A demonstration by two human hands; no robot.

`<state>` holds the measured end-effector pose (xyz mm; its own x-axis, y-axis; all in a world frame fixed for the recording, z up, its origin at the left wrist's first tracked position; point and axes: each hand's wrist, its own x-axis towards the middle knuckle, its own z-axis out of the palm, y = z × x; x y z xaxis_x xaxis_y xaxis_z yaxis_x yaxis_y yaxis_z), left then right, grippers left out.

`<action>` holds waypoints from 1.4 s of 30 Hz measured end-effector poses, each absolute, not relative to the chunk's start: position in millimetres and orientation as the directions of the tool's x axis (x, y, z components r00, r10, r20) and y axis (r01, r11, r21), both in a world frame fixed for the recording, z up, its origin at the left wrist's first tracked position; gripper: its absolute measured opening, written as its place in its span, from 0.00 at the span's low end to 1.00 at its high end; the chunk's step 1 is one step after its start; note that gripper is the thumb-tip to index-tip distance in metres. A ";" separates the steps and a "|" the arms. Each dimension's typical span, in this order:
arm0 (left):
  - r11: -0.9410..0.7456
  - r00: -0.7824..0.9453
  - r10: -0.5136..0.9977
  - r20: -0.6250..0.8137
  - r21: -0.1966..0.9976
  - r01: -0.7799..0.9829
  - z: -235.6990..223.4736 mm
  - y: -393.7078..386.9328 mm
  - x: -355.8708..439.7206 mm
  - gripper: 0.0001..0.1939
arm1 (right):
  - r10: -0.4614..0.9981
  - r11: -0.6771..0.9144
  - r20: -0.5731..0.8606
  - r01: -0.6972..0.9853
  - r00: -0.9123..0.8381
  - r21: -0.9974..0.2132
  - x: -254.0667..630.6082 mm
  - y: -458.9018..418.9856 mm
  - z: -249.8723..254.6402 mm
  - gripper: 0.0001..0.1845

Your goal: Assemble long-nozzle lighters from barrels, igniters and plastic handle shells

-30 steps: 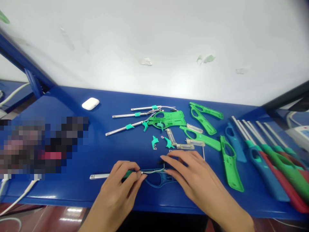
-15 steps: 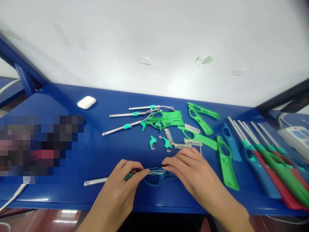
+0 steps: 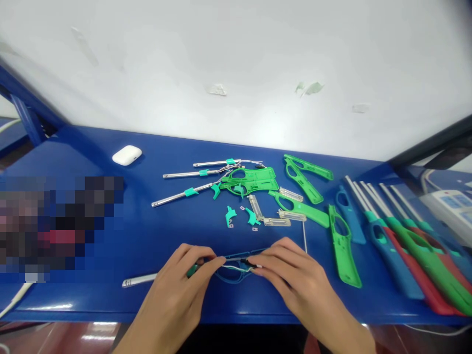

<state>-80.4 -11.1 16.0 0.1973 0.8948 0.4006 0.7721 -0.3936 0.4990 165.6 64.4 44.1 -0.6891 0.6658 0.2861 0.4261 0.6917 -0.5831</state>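
On the front of the blue table lies a blue lighter handle half (image 3: 233,279), its inner side showing near the finger hole. My left hand (image 3: 180,285) is closed round its left end, where a metal lighter tube (image 3: 140,280) sticks out to the left. A bit of green shows under the left fingers. My right hand (image 3: 295,273) pinches a small black part (image 3: 245,262) over the handle half. Thin wires (image 3: 236,268) run between the hands. The right end of the handle half is hidden by the right hand.
Behind my hands lie green handle halves (image 3: 306,210), metal tubes with wires (image 3: 169,199), clear fuel tanks (image 3: 277,222) and teal triggers (image 3: 252,216). Whole lighters (image 3: 398,265) lie at the right. A white earbud case (image 3: 127,155) is at the far left. A white wall stands behind.
My right hand has turned slightly, and the black part is tilted and more exposed between its fingertips. The left hand keeps its grip. The whole view has shifted a little.
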 end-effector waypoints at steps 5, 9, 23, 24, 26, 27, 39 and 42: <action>-0.402 0.202 0.889 0.412 0.488 0.774 16.5 -10.0 -80.7 0.21 | 0.685 0.699 0.310 0.475 -0.660 -0.534 168.7 62.8 35.3 0.09; -0.404 0.208 0.889 0.407 0.490 0.772 17.2 -10.4 -81.7 0.21 | 0.690 0.703 0.338 0.482 -0.640 -0.523 167.7 60.7 32.9 0.08; -0.229 -0.005 0.877 0.481 0.426 0.875 41.8 29.4 -65.0 0.12 | 0.649 0.751 0.364 0.490 -0.667 -0.442 161.1 62.0 46.6 0.13; -0.194 -0.033 0.881 0.472 0.423 0.885 42.7 36.6 -61.3 0.12 | 0.648 0.752 0.368 0.484 -0.667 -0.448 160.9 61.8 46.4 0.13; -0.131 -0.069 0.896 0.438 0.409 0.903 42.5 49.3 -55.0 0.15 | 0.647 0.753 0.378 0.479 -0.662 -0.450 160.8 61.4 46.0 0.13; -0.109 -0.075 0.906 0.418 0.399 0.910 41.3 54.3 -52.8 0.15 | 0.649 0.752 0.380 0.483 -0.659 -0.447 160.8 61.1 45.8 0.13; -0.216 -0.012 0.863 0.505 0.389 0.896 45.4 28.8 -64.7 0.11 | 0.684 0.723 0.387 0.502 -0.618 -0.475 158.7 58.0 38.3 0.09; -0.290 0.069 0.866 0.496 0.385 0.876 46.8 0.9 -68.7 0.13 | 0.696 0.708 0.370 0.500 -0.616 -0.499 157.8 57.4 37.4 0.08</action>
<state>-68.7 0.9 46.8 0.0685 0.8657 0.4959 0.8760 -0.2901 0.3854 157.8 57.4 37.4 -0.6159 0.6956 0.3700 0.5000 0.7080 -0.4987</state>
